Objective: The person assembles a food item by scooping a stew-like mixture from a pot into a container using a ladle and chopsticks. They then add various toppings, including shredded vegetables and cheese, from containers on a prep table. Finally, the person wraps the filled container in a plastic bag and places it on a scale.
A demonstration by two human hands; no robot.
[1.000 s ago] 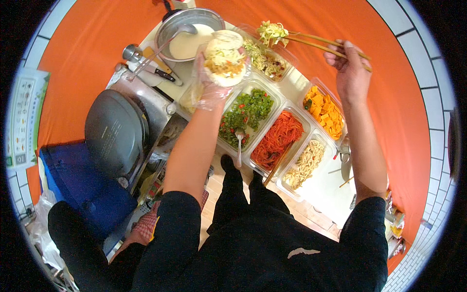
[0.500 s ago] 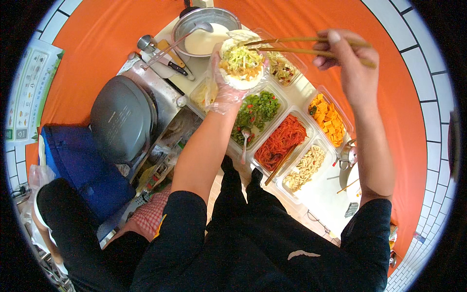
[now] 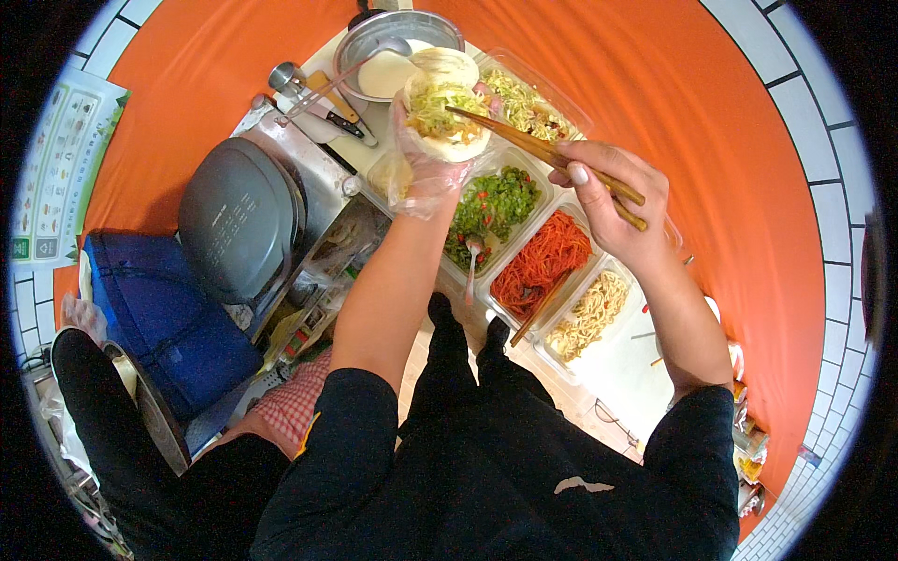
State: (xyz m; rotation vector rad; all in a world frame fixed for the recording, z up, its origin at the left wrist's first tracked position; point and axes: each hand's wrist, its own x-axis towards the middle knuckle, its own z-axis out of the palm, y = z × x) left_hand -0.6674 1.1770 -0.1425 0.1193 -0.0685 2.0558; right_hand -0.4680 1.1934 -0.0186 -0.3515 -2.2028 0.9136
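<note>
In a clear plastic glove, my left hand point(image 3: 428, 178) holds a split round flatbread point(image 3: 444, 67) from below. Its open middle is loaded with shredded filling point(image 3: 440, 114), pale green and orange-brown. My right hand point(image 3: 622, 201), bare, is closed round a pair of wooden chopsticks point(image 3: 533, 145). Their tips touch the filling, close together. Just beyond the bread sits a clear tub of pale shredded vegetables point(image 3: 524, 105). Below it lie a tub of chopped green peppers point(image 3: 505, 201) with a spoon point(image 3: 473, 257), and one of red-orange shreds point(image 3: 543, 266).
A tub of pale strips point(image 3: 589, 313) stands nearest me on the right. At the back is a metal bowl of cream-coloured liquid point(image 3: 383, 75) with a ladle point(image 3: 393, 45). A black-handled knife point(image 3: 344, 123) and a dark round griddle lid point(image 3: 238, 224) are left. Another person's dark sleeve point(image 3: 103, 421) shows lower left.
My right hand has moved down and left, and the chopsticks have come together, their tips further into the filling. My left hand has shifted slightly left with the flatbread.
</note>
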